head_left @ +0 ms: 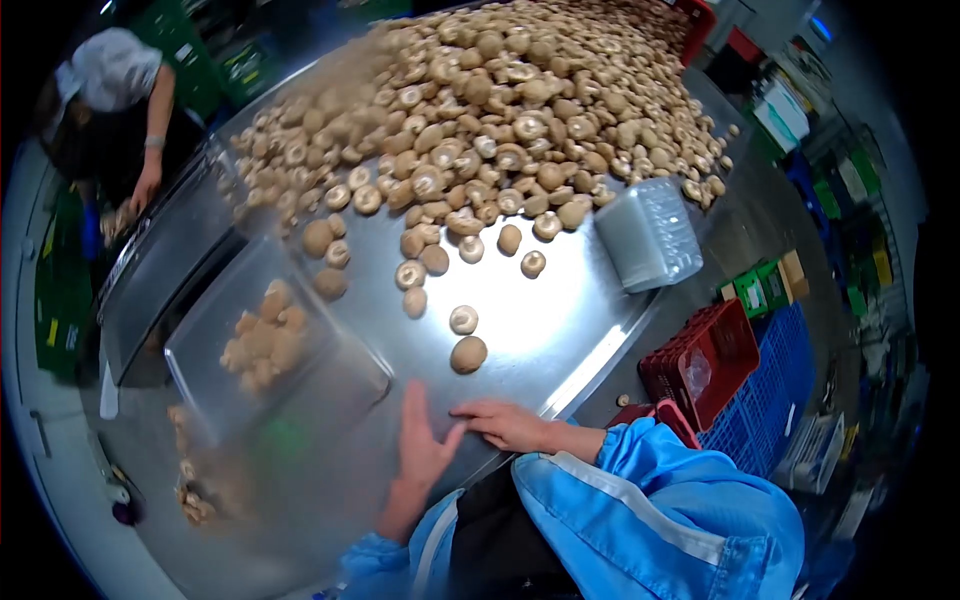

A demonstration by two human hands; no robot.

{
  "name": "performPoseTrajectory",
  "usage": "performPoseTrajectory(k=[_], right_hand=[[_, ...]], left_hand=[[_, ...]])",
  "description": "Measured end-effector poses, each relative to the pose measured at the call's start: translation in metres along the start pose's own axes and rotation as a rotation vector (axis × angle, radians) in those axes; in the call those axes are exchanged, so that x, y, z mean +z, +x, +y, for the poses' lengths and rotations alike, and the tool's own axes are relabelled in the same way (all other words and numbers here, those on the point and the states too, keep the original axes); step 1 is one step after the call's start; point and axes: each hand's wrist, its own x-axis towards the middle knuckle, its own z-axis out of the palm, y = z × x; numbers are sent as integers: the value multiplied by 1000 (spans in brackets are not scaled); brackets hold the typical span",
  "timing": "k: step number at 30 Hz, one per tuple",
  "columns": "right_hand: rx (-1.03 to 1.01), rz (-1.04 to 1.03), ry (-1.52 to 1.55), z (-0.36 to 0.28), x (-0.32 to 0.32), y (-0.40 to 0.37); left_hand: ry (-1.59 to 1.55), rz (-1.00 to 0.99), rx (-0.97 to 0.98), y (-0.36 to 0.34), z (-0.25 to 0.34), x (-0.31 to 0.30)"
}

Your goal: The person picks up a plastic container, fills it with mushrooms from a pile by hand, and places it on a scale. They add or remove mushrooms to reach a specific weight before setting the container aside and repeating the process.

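Steel table [600,330] under everything; head view only. Heap [500,100] piled across the far side, looking dumped in bulk and thinning to strays toward the near edge. Two strays out front: mushroom [468,354] closest to the hands, second mushroom [463,319] just beyond it. Probably rolled off the heap's foot, no sign of deliberate placing.

Flat on the steel at the near edge: left hand [420,440], fingers straight and close together, pointing toward the heap, holding nothing. Just right of it, right hand [505,425], palm down, fingers stretched leftward, tips touching or almost touching the left hand; cannot tell which. Empty too. No curl in either, so read as resting or bracing on the edge, not gripping. Mushroom near both, touching neither.

Clear tray [270,340] toward the near left corner, part-filled with a clump of mushrooms. Blurred; cannot tell whether flat or tilted. Close enough for the left hand, likely why parked on that side.

Stack of empty trays [650,235] at the right edge, right beside the heap's foot. Handy spot, judging by closeness to heap and right hand's side.

Off the table, below the right edge: red crate [705,360] against blue crate [775,400], green boxes [760,285] just beyond.

Co-worker [110,90] at the far left corner, co-worker's hand [145,185] down by the left edge. Well apart from the two hands above.
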Motion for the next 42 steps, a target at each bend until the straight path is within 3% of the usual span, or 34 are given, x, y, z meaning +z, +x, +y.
performPoseTrajectory(k=[2, 3, 6, 8, 10, 14, 16, 18, 20, 22, 24, 25, 26, 27, 29, 31, 35, 39, 42], right_hand=[[-4, -30, 5, 20, -7, -3], [8, -37, 8, 38, -14, 9], [43, 26, -124, 72, -49, 52], [128, 251, -271, 80, -70, 73], [200, 384, -193, 64, -96, 81], [169, 545, -265, 31, -133, 33], [316, 604, -364, 21, -156, -6], [332, 750, -717, 38, -186, -40], [460, 813, -930, 10, -235, -51], [611, 937, -977, 29, -266, -66], [694, 897, -906, 90, -274, -94], [774, 849, -882, 69, -279, -87], [681, 921, -978, 90, -273, -91], [763, 879, -930, 80, -280, -88], [856, 826, -815, 63, -295, -84], [885, 807, -749, 75, -300, -85], [861, 872, -667, 76, -305, -86], [829, 878, -665, 85, -303, -76], [809, 879, -672, 87, -300, -71]], left_hand=[[89, -41, 109, 4, -21, 41], [27, -58, 74, 14, -26, 48], [245, 19, 200, 66, -10, 45], [315, 17, 147, 94, -9, 45], [349, 64, 112, 127, -13, 46], [277, 149, 77, 164, -45, 65], [171, 168, 66, 180, -43, 78], [134, 159, 27, 187, -26, 86], [173, 195, 45, 196, -35, 105], [251, 218, 149, 204, -62, 123], [225, 323, 236, 209, -80, 130], [282, 223, 59, 205, -40, 117], [205, 245, 225, 204, -57, 114], [203, 305, 399, 204, -71, 114], [142, 332, 199, 192, -98, 119], [442, 509, 308, 169, -79, 106], [72, 451, 15, 119, -42, 78], [-174, 432, -128, 101, -34, 72], [13, 395, -87, 96, -17, 70]])
